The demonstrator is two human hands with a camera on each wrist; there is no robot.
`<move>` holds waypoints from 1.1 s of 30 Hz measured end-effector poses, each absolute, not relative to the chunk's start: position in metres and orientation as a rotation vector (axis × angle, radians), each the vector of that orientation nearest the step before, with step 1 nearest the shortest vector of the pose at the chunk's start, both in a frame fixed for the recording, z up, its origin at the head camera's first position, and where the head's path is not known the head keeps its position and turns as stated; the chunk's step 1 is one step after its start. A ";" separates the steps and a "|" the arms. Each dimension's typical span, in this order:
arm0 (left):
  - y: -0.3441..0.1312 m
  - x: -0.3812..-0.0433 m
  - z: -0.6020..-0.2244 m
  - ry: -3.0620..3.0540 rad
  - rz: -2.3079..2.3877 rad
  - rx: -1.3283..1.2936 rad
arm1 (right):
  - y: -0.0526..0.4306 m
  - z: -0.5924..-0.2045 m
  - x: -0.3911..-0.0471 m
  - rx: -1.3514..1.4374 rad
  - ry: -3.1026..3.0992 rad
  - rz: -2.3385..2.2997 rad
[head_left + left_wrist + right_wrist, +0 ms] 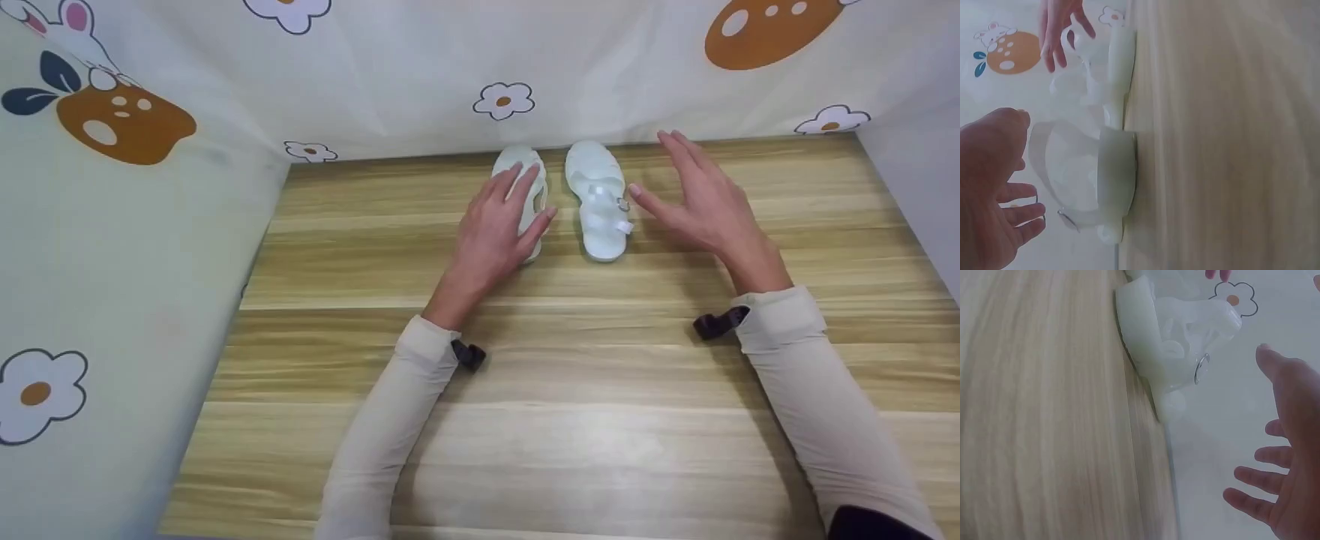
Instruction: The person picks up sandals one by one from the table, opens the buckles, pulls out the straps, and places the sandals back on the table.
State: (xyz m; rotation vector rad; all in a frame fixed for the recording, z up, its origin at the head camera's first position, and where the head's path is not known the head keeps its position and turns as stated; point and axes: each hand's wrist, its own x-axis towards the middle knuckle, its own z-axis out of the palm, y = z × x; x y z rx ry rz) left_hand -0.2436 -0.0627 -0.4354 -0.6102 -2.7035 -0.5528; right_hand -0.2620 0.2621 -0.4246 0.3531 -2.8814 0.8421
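Observation:
Two pale mint-green sandals lie side by side at the back of the wooden surface, toes toward the wall. My left hand [495, 225] hovers over the left sandal [517, 156] and hides much of it; the left wrist view shows a gap between that hand [994, 191] and the sandal's raised strap [1044, 163]. Just right of the right sandal [600, 232] is my right hand [709, 202], thumb toward its strap and fingers spread. A metal buckle [1202, 368] shows on this sandal in the right wrist view. Neither hand holds anything.
Behind the sandals rises a pale cloth wall [405, 82] printed with flowers and oranges, and it continues down the left side [150, 247]. A plain light panel [919, 172] bounds the right. Wood-grain boards [585, 420] stretch in front of the sandals, under both forearms.

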 end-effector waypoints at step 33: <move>0.015 -0.239 -0.426 -2.839 -0.693 -0.704 | 0.237 -0.451 -0.263 0.426 -2.916 1.351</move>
